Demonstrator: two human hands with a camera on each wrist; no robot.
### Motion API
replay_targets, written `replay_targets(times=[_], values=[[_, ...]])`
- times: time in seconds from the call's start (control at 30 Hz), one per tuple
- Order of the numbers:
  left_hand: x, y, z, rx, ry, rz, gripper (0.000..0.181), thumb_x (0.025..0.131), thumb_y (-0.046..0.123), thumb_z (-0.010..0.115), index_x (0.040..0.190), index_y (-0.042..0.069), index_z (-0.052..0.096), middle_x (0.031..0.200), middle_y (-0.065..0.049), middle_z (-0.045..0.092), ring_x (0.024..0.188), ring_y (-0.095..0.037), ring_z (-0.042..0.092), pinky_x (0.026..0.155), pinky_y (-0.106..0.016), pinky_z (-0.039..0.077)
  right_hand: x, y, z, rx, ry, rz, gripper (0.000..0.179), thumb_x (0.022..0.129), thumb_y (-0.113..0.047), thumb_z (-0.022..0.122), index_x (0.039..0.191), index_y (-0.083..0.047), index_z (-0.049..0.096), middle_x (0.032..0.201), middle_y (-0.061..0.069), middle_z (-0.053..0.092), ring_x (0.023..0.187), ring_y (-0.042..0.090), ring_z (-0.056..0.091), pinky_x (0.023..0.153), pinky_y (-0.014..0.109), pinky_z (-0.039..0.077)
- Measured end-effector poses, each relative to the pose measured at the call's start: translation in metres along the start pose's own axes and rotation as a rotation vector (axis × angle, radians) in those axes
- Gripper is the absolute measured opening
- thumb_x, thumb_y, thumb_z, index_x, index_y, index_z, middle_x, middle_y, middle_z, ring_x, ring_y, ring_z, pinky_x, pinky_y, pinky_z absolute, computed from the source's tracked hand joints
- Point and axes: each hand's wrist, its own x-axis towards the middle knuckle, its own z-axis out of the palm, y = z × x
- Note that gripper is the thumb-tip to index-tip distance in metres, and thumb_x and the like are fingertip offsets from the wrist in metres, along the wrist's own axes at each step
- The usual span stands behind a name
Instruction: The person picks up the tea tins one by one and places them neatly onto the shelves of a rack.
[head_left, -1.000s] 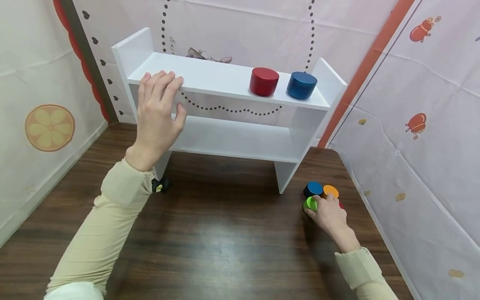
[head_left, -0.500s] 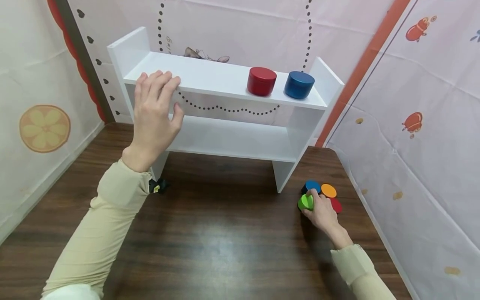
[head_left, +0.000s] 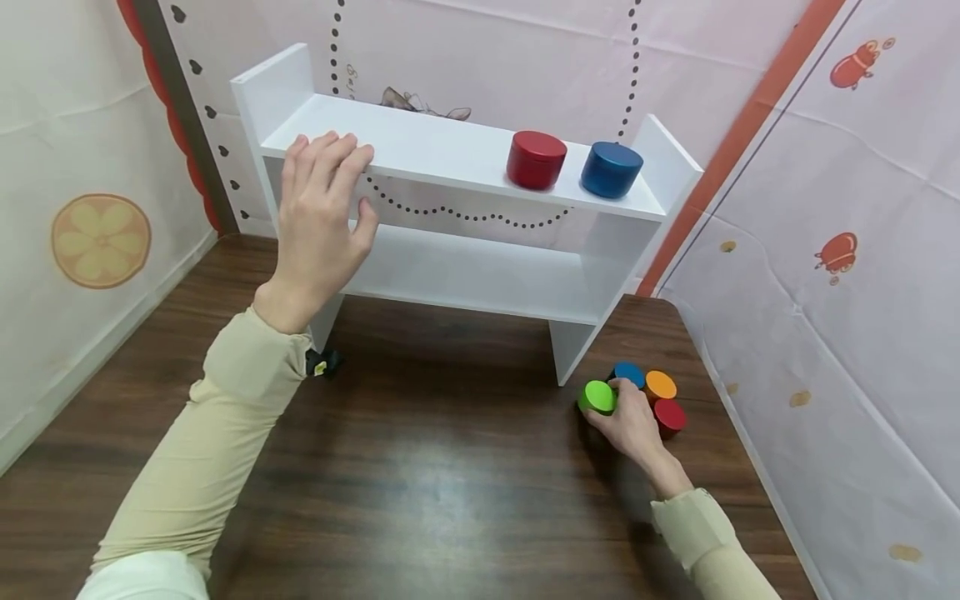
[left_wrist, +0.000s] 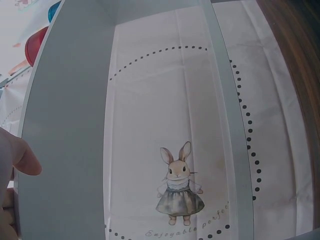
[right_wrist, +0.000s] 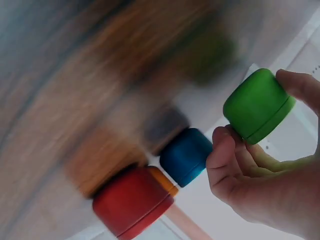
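In the head view my right hand pinches a green round tin between thumb and fingers. The right wrist view shows this green tin raised off the tabletop, with the thumb on one side and fingers on the other. Just behind the hand stand a blue tin, an orange tin and a red tin, close together on the table. My left hand rests its fingertips on the front edge of the white shelf's top board, near its left end, with the thumb held apart.
On the top board sit a larger-looking red tin and a blue tin, toward the right end. Below is the shelf's lower board. The dark wooden table is bounded by printed cloth walls behind and at both sides.
My right hand has moved left with the green tin, away from the orange and red tins, so the red one now shows fully. The left hand keeps its place on the shelf edge.
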Motion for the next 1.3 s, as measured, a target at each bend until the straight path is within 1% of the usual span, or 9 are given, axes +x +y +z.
replay_targets(times=[0.2,0.4,0.53,0.73,0.83,0.97,1.2,1.3], values=[[0.001,0.001,0.0,0.016,-0.018,-0.011,0.044,0.084,0.001,0.052,0.128,0.001,0.055,0.134,-0.019,0.055,0.133,-0.034,0.041,0.122,-0.04,0.016,-0.002,-0.014,-0.004,0.059,0.03,-0.084,0.058,0.076,-0.023,0.076,0.121,0.006,0.051,0.111,0.019,0.06,0.095,0.03,0.054,0.083,0.043,0.049],[0.001,0.001,-0.003,0.027,-0.022,-0.013,0.044,0.084,0.001,0.053,0.128,0.0,0.054,0.133,-0.021,0.054,0.133,-0.036,0.041,0.122,-0.042,0.016,-0.003,-0.035,-0.009,0.14,0.065,-0.183,0.057,0.076,-0.023,0.077,0.122,0.001,0.053,0.111,0.015,0.06,0.093,0.026,0.052,0.078,0.035,0.046],[0.001,0.0,-0.003,0.017,-0.015,-0.016,0.044,0.084,0.001,0.053,0.128,0.0,0.055,0.133,-0.021,0.055,0.133,-0.035,0.041,0.122,-0.041,0.016,-0.002,-0.053,-0.011,0.167,0.082,-0.224,0.057,0.077,-0.026,0.076,0.123,-0.002,0.053,0.111,0.013,0.059,0.092,0.023,0.052,0.077,0.032,0.046],[0.001,0.0,-0.002,0.024,-0.027,-0.011,0.045,0.085,0.002,0.051,0.129,0.001,0.054,0.134,-0.02,0.054,0.133,-0.035,0.041,0.123,-0.039,0.014,-0.001,-0.078,-0.016,0.201,0.098,-0.292,0.055,0.079,-0.028,0.076,0.123,-0.004,0.054,0.111,0.011,0.06,0.091,0.023,0.055,0.076,0.033,0.048],[0.0,0.0,-0.001,0.03,-0.035,-0.007,0.045,0.085,0.002,0.051,0.13,0.0,0.053,0.135,-0.02,0.054,0.133,-0.036,0.041,0.123,-0.039,0.013,-0.001,-0.089,-0.02,0.22,0.099,-0.327,0.056,0.08,-0.029,0.075,0.126,-0.005,0.053,0.115,0.011,0.06,0.094,0.024,0.056,0.077,0.037,0.049],[0.0,0.0,-0.001,0.025,-0.029,-0.006,0.044,0.084,0.002,0.052,0.129,0.0,0.054,0.134,-0.021,0.054,0.133,-0.036,0.041,0.122,-0.041,0.015,0.0,-0.103,-0.027,0.242,0.101,-0.365,0.057,0.081,-0.029,0.075,0.127,-0.006,0.051,0.117,0.011,0.059,0.096,0.025,0.054,0.08,0.041,0.048],[0.0,0.0,-0.001,0.024,-0.029,-0.007,0.045,0.084,0.002,0.052,0.129,0.0,0.054,0.134,-0.021,0.054,0.133,-0.036,0.041,0.122,-0.041,0.014,0.009,-0.13,-0.043,0.257,0.135,-0.44,0.055,0.08,-0.031,0.075,0.124,-0.007,0.053,0.111,0.009,0.06,0.09,0.023,0.053,0.075,0.034,0.045],[-0.001,0.001,-0.001,0.024,-0.032,-0.007,0.045,0.085,0.002,0.052,0.129,0.0,0.054,0.135,-0.021,0.054,0.133,-0.036,0.04,0.122,-0.041,0.014,0.013,-0.141,-0.049,0.267,0.148,-0.478,0.054,0.08,-0.032,0.075,0.124,-0.006,0.054,0.11,0.008,0.061,0.09,0.023,0.053,0.073,0.033,0.045]])
